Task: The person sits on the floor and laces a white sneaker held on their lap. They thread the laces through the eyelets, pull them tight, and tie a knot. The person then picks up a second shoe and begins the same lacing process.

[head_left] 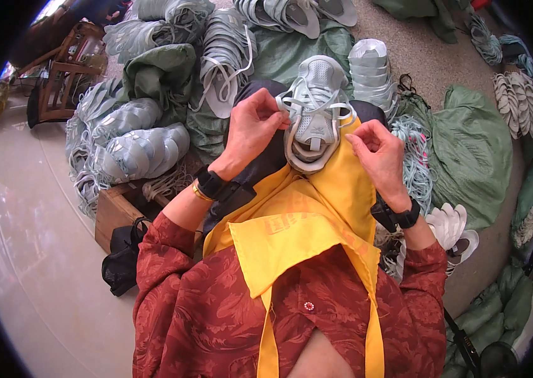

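A pale grey-green sneaker (318,107) rests on my lap between my knees, its toe pointing away and its heel toward me. Pale shoelaces (320,112) cross its tongue, and loops stand out on both sides. At the shoe's left side my left hand (254,129) pinches the shoelace between thumb and finger. My right hand (376,154) is just off the right side, thumb and fingertips drawn together close to a lace loop. Whatever those fingertips hold, if anything, is too small to make out. A yellow apron (298,220) covers my lap under the heel.
Stacked shoe uppers (140,151) lie on the left, with another stack (370,69) beyond my right knee. Bundled pale laces (411,151) and a green sack (471,157) are at the right. A wooden box (115,217) and a small wooden chair (64,88) stand left.
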### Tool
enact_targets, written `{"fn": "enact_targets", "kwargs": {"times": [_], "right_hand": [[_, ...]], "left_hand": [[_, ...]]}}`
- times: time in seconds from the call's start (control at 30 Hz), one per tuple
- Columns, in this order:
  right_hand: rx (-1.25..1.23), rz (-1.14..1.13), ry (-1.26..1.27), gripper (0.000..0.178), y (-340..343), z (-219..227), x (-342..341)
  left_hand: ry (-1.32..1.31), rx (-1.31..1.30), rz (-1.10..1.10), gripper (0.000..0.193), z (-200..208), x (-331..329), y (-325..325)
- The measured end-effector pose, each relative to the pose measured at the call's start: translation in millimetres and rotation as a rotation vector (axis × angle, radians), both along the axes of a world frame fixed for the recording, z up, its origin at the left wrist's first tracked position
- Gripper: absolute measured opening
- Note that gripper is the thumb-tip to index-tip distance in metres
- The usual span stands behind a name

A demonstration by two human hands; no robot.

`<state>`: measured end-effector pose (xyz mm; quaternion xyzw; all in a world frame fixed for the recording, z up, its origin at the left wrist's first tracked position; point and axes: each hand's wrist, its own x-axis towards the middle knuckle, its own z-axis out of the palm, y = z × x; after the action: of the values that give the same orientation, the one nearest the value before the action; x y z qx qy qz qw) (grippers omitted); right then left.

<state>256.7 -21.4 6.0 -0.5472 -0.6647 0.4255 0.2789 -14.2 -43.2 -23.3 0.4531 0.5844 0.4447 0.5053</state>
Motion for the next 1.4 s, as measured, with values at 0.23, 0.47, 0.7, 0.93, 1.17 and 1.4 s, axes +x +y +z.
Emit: {"fn": "enact_targets", "kwargs": {"times": [0.23,0.47,0.7,0.93,1.17,1.4], "right_hand": [[0.321,0.180,-0.074,0.019,6.2,5.3,-16.0],[0.293,0.227,-0.113,0.020,11.2,1.6,-15.7],[0.258,0.167,-0.106,0.013,11.4,-6.3,-19.7],[0.260,0.165,-0.165,0.016,7.3,-1.8,-26.0],[0.554,0.401,-0.537,0.016,3.0,-4.2,-29.6],[0.547,0.481,-0.454,0.010,19.3,-5.1,-22.6]], "left_hand": [[0.385,0.190,0.024,0.013,12.5,10.6,-1.5],[0.314,0.074,0.044,0.011,5.4,12.3,-0.8],[0.381,0.157,0.064,0.015,8.6,17.4,-1.2],[0.377,0.223,0.112,0.019,4.0,22.9,-4.2],[0.459,0.299,0.095,0.019,2.7,24.9,-2.1],[0.459,0.310,0.085,0.018,2.7,26.8,-3.1]]}}
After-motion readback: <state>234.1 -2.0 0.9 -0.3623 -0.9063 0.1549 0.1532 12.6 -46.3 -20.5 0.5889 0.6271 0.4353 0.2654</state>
